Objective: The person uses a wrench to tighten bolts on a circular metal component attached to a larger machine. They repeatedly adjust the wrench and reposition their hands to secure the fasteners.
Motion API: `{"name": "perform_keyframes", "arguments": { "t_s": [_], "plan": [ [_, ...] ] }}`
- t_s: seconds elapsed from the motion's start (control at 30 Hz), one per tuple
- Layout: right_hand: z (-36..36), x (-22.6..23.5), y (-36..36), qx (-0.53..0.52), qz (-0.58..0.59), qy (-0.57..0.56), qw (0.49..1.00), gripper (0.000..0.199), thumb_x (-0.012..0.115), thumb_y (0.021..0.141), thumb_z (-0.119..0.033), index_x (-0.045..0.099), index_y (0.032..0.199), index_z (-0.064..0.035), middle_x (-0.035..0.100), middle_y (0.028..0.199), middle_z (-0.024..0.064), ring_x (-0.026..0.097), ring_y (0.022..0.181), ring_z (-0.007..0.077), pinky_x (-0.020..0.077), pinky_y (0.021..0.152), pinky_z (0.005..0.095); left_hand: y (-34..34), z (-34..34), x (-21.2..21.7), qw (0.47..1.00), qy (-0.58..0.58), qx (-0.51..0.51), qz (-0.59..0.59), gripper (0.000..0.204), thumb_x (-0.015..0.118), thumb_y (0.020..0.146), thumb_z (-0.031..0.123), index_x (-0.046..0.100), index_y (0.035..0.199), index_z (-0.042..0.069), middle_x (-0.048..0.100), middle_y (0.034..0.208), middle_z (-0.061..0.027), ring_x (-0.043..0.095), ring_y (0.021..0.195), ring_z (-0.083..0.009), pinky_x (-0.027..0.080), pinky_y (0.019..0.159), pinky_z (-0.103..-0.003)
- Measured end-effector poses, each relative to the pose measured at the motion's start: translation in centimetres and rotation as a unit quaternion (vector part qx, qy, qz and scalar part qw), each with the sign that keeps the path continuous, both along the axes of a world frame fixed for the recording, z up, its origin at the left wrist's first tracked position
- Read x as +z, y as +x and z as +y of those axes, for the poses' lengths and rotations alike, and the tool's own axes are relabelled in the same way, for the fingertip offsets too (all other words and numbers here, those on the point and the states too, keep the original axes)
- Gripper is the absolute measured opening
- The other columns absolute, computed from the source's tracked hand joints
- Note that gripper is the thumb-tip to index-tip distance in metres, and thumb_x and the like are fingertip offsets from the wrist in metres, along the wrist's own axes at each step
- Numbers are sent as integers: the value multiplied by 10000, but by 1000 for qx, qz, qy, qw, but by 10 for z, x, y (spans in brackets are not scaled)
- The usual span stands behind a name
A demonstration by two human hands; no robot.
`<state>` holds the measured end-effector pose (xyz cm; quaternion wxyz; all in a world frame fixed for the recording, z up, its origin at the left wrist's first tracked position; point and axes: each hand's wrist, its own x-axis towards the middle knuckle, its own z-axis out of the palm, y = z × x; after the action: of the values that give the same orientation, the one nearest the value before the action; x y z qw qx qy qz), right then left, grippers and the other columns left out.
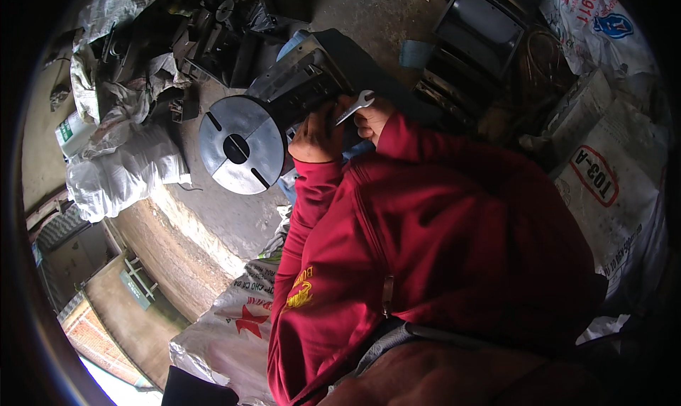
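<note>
An open-ended wrench slants between my two hands, its bright jaw pointing up and to the right. My left hand is closed round its lower end, against the dark machine part. Close beside it, my right hand has its fingers curled behind the jaw end. What those fingers grip, if anything, is hidden. In front of me stands the dark metal machine body with a flat, angled frame. A round silver disc with slots and a dark centre hole is attached at its left. Where the wrench's lower end meets the machine cannot be seen.
Dark metal parts and crumpled plastic are piled at the far left. A white sack lies below them. Dark rectangular metal housings stand far right, beside large printed sacks. Another printed sack is near left.
</note>
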<state>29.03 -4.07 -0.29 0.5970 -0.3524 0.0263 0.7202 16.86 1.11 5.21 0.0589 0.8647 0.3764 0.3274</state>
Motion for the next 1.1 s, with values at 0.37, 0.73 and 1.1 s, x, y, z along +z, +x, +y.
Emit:
{"name": "perform_keyframes", "arguments": {
  "t_s": [0.37,0.73,1.1],
  "plan": [
    [-5,5,2,2,-19,4,1000,122,612,874,-216,609,898,-96,453,596,-75,375,435,5,270,353,166,-2,-1,9,999,-22,-32,9,241,715,728,140,666,964,135,667,790,-70,653,662,-248,500,533,-330],
    [-6,2,1,-8,-11,-9,1000,145,609,878,-225,634,923,-89,457,596,-79,371,436,7,274,363,165,2,1,5,999,-34,-42,-2,230,702,733,164,668,960,140,657,745,-66,649,643,-250,499,530,-332],
    [-6,13,6,-6,21,12,1000,122,637,865,-229,580,800,-143,429,587,-88,366,438,-2,261,361,171,-5,2,10,994,-56,-27,91,196,703,742,147,689,937,153,688,857,-55,672,703,-224,519,555,-300]
  ]
}}
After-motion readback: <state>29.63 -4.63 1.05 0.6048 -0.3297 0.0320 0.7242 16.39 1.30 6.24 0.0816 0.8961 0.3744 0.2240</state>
